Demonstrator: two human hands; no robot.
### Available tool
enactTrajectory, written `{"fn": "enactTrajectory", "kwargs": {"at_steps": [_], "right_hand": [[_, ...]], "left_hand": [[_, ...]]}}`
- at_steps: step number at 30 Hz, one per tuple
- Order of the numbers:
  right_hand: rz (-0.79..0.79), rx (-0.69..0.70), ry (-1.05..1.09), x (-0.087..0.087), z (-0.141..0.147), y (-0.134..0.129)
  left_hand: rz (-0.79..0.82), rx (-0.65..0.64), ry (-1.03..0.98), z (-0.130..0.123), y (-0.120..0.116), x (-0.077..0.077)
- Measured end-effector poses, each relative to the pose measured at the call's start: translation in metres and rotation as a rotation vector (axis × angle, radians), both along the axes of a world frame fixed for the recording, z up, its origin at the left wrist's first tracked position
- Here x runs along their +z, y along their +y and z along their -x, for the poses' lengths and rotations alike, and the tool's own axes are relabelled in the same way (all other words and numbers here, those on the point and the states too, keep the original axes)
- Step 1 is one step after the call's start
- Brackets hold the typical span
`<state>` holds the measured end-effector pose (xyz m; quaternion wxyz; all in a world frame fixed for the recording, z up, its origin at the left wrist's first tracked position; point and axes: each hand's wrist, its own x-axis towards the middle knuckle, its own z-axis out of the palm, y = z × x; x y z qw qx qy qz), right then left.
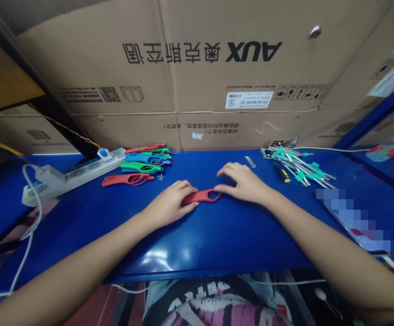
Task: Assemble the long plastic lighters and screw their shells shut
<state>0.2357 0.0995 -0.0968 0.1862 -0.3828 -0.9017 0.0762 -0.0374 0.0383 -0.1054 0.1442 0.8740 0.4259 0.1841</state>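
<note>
A red plastic lighter casing (202,196) with an oval finger hole lies across the blue table in front of me. My left hand (171,203) is closed around its left end, the fingers over the back edge and the thumb along the front. My right hand (242,181) is at the other end, thumb touching or close beside the holed tip, fingers spread and curved above the table. A small clear plastic strip (250,161) lies just beyond the right fingers. Several red, green and blue lighters (146,158) are stacked to the left, with small white pieces (161,177) beside them.
A white power strip (81,174) with plugs and cables runs along the left. At the right are metal rods with green parts (299,165), a yellow-black screwdriver (281,173) and a phone-like device (356,222), partly blurred. A large cardboard box (197,86) walls off the back.
</note>
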Motion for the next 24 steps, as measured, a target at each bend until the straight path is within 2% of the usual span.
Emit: {"fn": "enactTrajectory", "kwargs": {"at_steps": [3,5,8,12,15,17,20,22,24], "right_hand": [[-0.134,-0.368,-0.028,-0.003,-0.025,0.022],[-0.11,-0.503,-0.073,-0.009,-0.043,0.036],[-0.05,-0.542,-0.081,-0.022,-0.061,0.054],[0.039,-0.558,-0.068,-0.03,-0.069,0.066],[0.083,-0.619,-0.069,-0.021,-0.078,0.069],[0.069,-0.711,-0.061,-0.008,-0.091,0.069],[0.026,-0.927,-0.042,0.014,-0.117,0.065],[0.057,-1.108,-0.034,0.024,-0.133,0.061],[0.107,-1.2,-0.032,0.029,-0.14,0.057]], "left_hand": [[0.038,0.011,0.086,0.007,-0.001,0.012],[0.062,0.022,0.157,0.012,-0.003,0.02],[0.066,0.024,0.224,0.016,-0.004,0.027],[0.068,-0.006,0.195,0.014,-0.002,0.022],[0.096,-0.038,0.178,0.016,0.0,0.021],[0.117,-0.071,0.179,0.023,0.002,0.028],[0.101,-0.054,0.193,0.045,0.009,0.049],[0.077,0.021,0.218,0.066,0.015,0.065],[0.066,0.113,0.219,0.091,0.021,0.078]]}}
